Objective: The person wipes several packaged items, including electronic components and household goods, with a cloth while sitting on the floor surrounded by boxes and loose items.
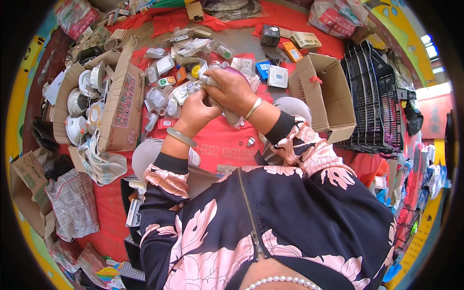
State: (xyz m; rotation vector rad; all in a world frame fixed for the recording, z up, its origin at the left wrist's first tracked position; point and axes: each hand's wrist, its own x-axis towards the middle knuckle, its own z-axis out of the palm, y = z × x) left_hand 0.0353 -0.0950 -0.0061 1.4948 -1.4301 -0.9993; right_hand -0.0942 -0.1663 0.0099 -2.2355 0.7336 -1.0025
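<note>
My two hands meet over a pile of small electrical goods. My right hand (pixel 233 90) is closed round a greyish cloth (pixel 232 117), which bunches between the fingers and hangs below them. Close against it, my left hand (pixel 197 114) is closed too, thumb and fingers pinched together. What the left fingers grip is mostly hidden; a small whitish piece shows by their tips. Under and around the hands lie white sockets and switches in clear wrapping, among them a bagged white fitting (pixel 157 97) and a white switch plate (pixel 165 64).
On the left, a cardboard box (pixel 126 104) holds several round white lamps (pixel 76 129). An open cardboard box (pixel 340 99) stands right, beside a black plastic crate (pixel 374 96). A white square socket (pixel 277 76) and small black box (pixel 270 36) lie ahead on red cloth (pixel 212 150).
</note>
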